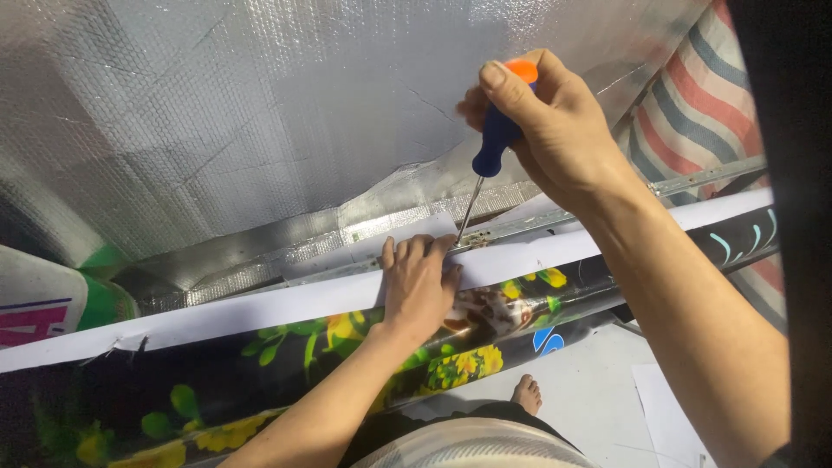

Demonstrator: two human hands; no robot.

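Observation:
My right hand (555,130) grips a screwdriver (496,143) with a blue handle and an orange cap; its metal shaft slants down-left and the tip rests on a thin metal rail (555,222). My left hand (420,282) lies flat, fingers on the white edge (260,305) of a glossy black sheet printed with yellow flowers and green leaves (303,347), right beside the screwdriver tip. The fingertips nearly touch the tip.
Silver bubble foil insulation (260,113) fills the upper view. A striped red, white and blue tarp (702,104) hangs at right. A green and white sack (52,299) sits at left. My bare foot (527,394) and white paper (667,416) are on the pale floor.

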